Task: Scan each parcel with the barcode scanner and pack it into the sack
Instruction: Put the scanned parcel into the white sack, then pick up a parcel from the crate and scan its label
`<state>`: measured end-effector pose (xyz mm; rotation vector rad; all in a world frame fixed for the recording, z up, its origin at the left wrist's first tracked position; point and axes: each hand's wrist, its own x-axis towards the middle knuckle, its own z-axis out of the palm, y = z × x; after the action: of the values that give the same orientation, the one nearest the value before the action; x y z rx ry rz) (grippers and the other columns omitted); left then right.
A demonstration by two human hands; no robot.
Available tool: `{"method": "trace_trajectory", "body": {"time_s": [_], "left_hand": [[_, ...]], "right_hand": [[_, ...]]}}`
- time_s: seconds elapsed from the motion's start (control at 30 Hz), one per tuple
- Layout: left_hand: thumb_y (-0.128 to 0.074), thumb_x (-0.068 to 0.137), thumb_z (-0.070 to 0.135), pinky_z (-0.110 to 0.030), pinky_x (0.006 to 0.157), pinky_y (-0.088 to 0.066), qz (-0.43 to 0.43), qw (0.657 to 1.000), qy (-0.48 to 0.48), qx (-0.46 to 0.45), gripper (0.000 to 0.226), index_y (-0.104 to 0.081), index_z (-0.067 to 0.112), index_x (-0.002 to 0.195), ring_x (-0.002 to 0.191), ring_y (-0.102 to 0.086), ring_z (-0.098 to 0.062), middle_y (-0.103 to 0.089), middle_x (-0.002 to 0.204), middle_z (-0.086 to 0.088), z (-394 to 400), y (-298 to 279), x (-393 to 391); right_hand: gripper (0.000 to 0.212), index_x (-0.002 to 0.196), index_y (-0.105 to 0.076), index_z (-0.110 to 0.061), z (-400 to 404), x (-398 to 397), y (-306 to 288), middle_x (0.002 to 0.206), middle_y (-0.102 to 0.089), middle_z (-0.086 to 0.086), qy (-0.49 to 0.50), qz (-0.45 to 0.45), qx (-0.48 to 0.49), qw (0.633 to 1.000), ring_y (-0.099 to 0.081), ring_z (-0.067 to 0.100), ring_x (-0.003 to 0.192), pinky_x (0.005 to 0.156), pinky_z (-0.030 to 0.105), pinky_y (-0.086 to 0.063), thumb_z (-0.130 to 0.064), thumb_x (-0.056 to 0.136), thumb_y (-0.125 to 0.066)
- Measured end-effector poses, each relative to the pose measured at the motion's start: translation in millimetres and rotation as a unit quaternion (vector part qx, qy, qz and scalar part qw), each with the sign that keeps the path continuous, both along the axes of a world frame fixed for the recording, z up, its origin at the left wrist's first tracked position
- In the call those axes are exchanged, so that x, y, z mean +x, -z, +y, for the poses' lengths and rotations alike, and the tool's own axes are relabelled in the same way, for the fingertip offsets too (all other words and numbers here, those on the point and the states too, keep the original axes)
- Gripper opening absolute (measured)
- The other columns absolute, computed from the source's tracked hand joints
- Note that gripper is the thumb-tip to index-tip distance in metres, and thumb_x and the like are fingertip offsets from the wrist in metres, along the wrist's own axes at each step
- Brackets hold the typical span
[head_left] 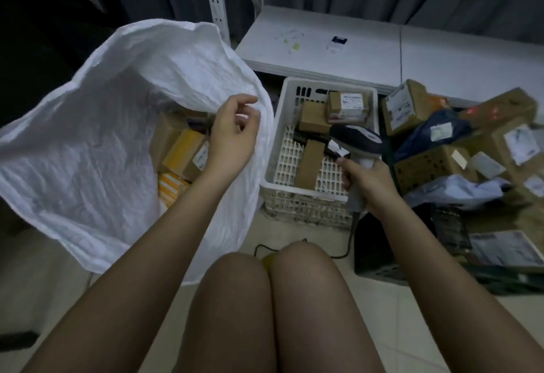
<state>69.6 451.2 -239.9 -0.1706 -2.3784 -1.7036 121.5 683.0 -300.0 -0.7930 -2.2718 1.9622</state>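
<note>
White woven sack (97, 149), mouth open, several boxed parcels (184, 155) inside. Left hand (232, 134) over sack mouth, fingers loosely curled, holding nothing. Right hand (369, 183) wrapped round grip of barcode scanner (357, 140), its head over white plastic basket (294, 196) holding more cardboard parcels; labels blurred, possibly facing up. Further boxes and mailers piled (471, 149) right of basket.

**Bare arms and bare knees**

Both forearms were bare, with no sleeve in sight. The left hand (232, 131) and right hand (368, 181) wore no gloves, rings or watch. Two bare knees filled the lower centre of the frame.
</note>
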Motion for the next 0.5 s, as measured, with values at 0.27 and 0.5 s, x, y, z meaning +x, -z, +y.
{"method": "trace_trajectory", "body": {"time_s": [0.27, 0.5], "left_hand": [[-0.053, 0.096, 0.012, -0.021, 0.081, -0.047, -0.099, 0.99, 0.103, 0.004, 0.023, -0.055, 0.008, 0.118, 0.081, -0.053, -0.006, -0.052, 0.088, 0.01, 114.5, 1.1, -10.0], [-0.057, 0.094, 0.015, -0.025, 0.084, -0.043, -0.195, 0.975, 0.099, -0.038, 0.033, -0.053, 0.006, 0.126, 0.104, -0.056, -0.02, -0.059, 0.11, -0.007, 211.2, 56.7, -99.5]], "right_hand": [[0.026, 0.068, -0.05, -0.01, 46.2, 16.6, -3.6, 0.057, -0.051, 0.008, 0.048, 0.005, -0.048, 0.998, -0.05, 0.018, 0.048, 0.051, 0.028, -0.047, -0.011, 0.09, -0.065], [0.018, 0.084, -0.057, -0.004, 96.2, -60.0, 13.1, 0.063, -0.056, 0.008, 0.126, 0.035, -0.076, 0.989, -0.054, 0.017, 0.051, 0.052, 0.026, -0.046, -0.017, 0.088, -0.069]]}}
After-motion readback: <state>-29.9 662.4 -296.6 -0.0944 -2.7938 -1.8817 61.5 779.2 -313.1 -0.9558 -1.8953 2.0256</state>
